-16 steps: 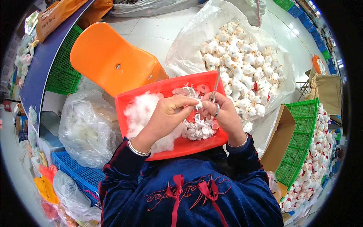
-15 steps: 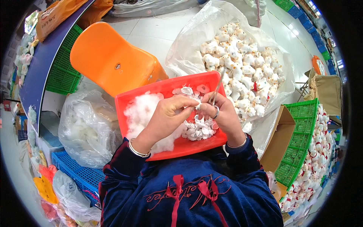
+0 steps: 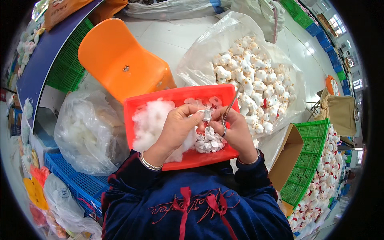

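Note:
Over a red plastic tray (image 3: 192,163), my left hand (image 3: 173,128) pinches a small white fabric piece (image 3: 206,115) between thumb and fingers. My right hand (image 3: 237,131) is closed around a slim metal tool (image 3: 229,107) that looks like forceps, its long end pointing up and away. Its fingertips are close to the same fabric piece; whether they grip it too is unclear. White fluffy stuffing (image 3: 149,120) fills the tray's left side. A heap of small white fabric pieces (image 3: 209,141) lies on the right, partly under my hands, with flat pieces (image 3: 215,101) behind it.
An orange chair (image 3: 116,60) stands beyond the tray. A large clear bag (image 3: 196,60) holds many white stuffed toys (image 3: 262,76). At right are a cardboard box (image 3: 285,158) and a green crate (image 3: 308,160); at left, a stuffing-filled bag (image 3: 88,136) and a blue crate (image 3: 76,180).
My fingers have drawn slightly apart, so the white fabric piece shows more fully between them. The tray appears a little lower in view. The metal tool stays in my right hand.

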`<action>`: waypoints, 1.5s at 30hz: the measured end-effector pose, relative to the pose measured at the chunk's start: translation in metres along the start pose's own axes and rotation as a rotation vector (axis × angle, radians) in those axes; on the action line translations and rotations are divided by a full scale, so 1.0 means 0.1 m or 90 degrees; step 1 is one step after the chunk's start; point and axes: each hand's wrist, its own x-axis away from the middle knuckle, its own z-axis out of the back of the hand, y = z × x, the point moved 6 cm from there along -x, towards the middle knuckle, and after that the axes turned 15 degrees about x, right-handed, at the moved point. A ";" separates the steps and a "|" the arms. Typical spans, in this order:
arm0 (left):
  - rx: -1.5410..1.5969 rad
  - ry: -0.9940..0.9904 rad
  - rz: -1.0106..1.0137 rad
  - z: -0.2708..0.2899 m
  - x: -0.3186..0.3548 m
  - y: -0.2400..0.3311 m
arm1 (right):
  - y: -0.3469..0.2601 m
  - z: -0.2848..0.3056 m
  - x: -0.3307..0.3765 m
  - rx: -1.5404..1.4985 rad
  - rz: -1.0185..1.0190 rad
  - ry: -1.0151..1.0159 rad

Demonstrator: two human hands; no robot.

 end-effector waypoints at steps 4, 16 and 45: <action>0.053 0.064 -0.031 0.14 0.02 0.09 | -0.21 0.20 0.09 0.269 0.065 -0.067; 0.066 0.064 -0.023 0.19 0.00 0.14 | -0.28 0.39 0.21 0.594 0.160 -0.107; 0.016 0.059 -0.045 0.13 -0.02 0.12 | -0.37 0.41 0.22 0.629 0.171 -0.086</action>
